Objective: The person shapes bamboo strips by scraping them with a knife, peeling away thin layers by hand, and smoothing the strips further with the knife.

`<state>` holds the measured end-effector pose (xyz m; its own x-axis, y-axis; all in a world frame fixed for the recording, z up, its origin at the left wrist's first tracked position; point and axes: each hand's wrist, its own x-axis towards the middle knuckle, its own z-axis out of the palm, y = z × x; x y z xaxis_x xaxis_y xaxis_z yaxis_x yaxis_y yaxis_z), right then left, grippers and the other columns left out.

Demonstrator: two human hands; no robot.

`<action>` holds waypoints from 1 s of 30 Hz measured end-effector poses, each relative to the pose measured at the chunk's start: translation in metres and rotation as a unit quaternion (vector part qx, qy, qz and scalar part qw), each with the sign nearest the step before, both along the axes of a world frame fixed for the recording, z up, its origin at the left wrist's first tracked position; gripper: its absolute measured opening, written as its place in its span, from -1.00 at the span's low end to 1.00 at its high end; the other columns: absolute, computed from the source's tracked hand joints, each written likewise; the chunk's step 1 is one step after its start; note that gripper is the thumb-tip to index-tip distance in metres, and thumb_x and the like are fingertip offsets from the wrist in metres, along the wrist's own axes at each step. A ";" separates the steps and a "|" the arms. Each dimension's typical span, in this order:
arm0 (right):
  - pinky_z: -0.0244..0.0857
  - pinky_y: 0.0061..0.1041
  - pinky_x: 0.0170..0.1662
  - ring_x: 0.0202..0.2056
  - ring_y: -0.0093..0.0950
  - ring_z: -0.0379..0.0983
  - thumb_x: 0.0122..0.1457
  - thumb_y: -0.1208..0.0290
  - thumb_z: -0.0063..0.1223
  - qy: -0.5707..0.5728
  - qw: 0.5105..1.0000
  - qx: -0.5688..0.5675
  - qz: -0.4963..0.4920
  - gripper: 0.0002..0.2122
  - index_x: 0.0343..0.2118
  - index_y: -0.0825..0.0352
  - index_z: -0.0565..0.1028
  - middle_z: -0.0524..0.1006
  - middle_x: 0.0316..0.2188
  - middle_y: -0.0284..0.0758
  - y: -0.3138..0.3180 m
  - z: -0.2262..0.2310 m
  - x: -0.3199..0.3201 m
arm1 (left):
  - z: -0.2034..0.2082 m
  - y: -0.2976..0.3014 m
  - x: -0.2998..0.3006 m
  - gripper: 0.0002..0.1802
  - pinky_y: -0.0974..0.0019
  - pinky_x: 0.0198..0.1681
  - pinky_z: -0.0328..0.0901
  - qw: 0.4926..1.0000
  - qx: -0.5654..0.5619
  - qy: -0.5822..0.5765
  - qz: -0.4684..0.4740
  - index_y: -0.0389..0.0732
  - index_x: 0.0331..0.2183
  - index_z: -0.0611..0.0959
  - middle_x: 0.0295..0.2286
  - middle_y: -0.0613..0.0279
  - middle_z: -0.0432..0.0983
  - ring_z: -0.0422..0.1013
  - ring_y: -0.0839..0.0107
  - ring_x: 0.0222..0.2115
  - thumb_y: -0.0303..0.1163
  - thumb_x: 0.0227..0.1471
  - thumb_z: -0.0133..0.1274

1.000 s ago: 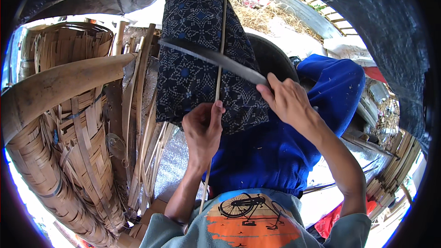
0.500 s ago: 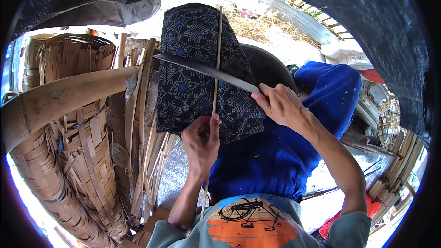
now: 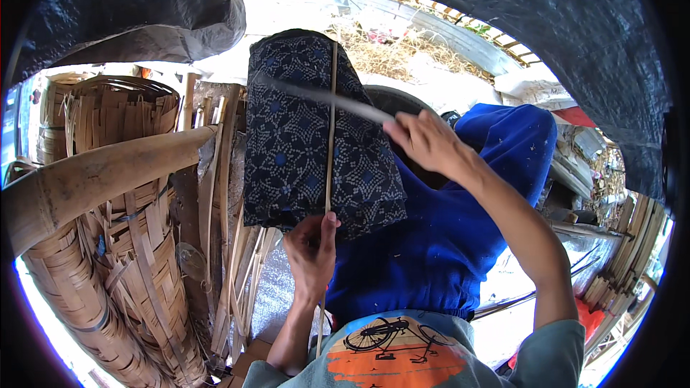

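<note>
My left hand (image 3: pixel 312 246) pinches a thin bamboo strip (image 3: pixel 331 129) between thumb and fingers. The strip runs lengthwise over a dark blue patterned cloth (image 3: pixel 287 151) draped across my leg, and its near end passes down toward my shirt. In my right hand (image 3: pixel 428 145), closed round its handle, is a long-bladed knife (image 3: pixel 345 104). Its blade crosses the strip at a slant, with the tip toward the upper left. The blade is smeared by motion, and whether it touches the strip I cannot tell. The handle is hidden inside my fingers.
At left, a thick bamboo pole (image 3: pixel 108 169) juts in front of tall woven bamboo baskets (image 3: pixel 122 111). Upright bamboo slats (image 3: pixel 228 208) stand beside the cloth. Dark plastic sheeting (image 3: pixel 532 14) hangs overhead. Bundled bamboo pieces (image 3: pixel 618 266) lie at right.
The cloth, strip and both hands sit slightly lower in the view. The knife's blade was sharp before and is now blurred. My left hand still pinches the strip.
</note>
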<state>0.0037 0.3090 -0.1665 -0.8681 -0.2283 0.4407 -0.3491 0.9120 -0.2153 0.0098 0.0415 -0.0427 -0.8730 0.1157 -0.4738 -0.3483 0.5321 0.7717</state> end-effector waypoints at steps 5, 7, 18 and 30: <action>0.23 -0.49 -0.40 -0.42 -0.46 0.29 0.17 0.52 -0.03 -0.409 0.907 -0.096 -0.001 -0.66 0.03 0.46 0.34 0.40 -0.41 -0.29 -0.003 0.025 -0.023 | -0.001 -0.015 0.001 -0.70 0.51 -0.67 -0.02 1.000 0.010 -0.006 0.010 -0.36 -0.49 0.64 -0.75 0.40 0.37 0.15 0.74 -0.72 -0.32 0.13 0.07; 0.23 -0.48 -0.45 -0.53 -0.50 0.25 0.22 0.49 -0.07 -0.043 0.980 0.119 0.150 -0.72 -0.06 0.54 0.35 0.40 -0.43 -0.32 -0.002 0.019 0.005 | 0.007 -0.013 -0.007 -0.67 0.51 -0.69 -0.02 0.996 0.024 -0.080 0.024 -0.37 -0.50 0.63 -0.77 0.42 0.32 0.16 0.71 -0.74 -0.29 0.14 0.06; 0.13 -0.49 -0.48 -0.54 -0.46 0.21 0.22 0.50 -0.06 -0.100 0.989 0.079 0.077 -0.73 -0.04 0.44 0.39 0.35 -0.52 -0.31 0.000 -0.016 -0.018 | 0.021 -0.031 0.009 -0.64 0.52 -0.72 -0.08 0.994 0.041 -0.092 0.042 -0.37 -0.53 0.62 -0.80 0.42 0.28 0.13 0.71 -0.79 -0.27 0.15 0.04; 0.16 -0.35 -0.62 -0.71 -0.39 0.25 0.24 0.41 -0.04 -0.245 0.962 -0.120 0.009 -0.85 -0.25 0.39 0.44 0.38 -0.59 -0.24 -0.001 0.009 -0.041 | 0.040 -0.043 0.022 -0.61 0.49 -0.68 -0.06 0.996 -0.006 -0.090 0.013 -0.39 -0.53 0.63 -0.79 0.40 0.31 0.14 0.71 -0.76 -0.25 0.15 0.03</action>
<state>-0.0375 0.3079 -0.1573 -0.9820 -0.1876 0.0210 -0.1668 0.8105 -0.5614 0.0321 -0.0011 -0.0024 -0.7762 0.0872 -0.6244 -0.4947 0.5297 0.6890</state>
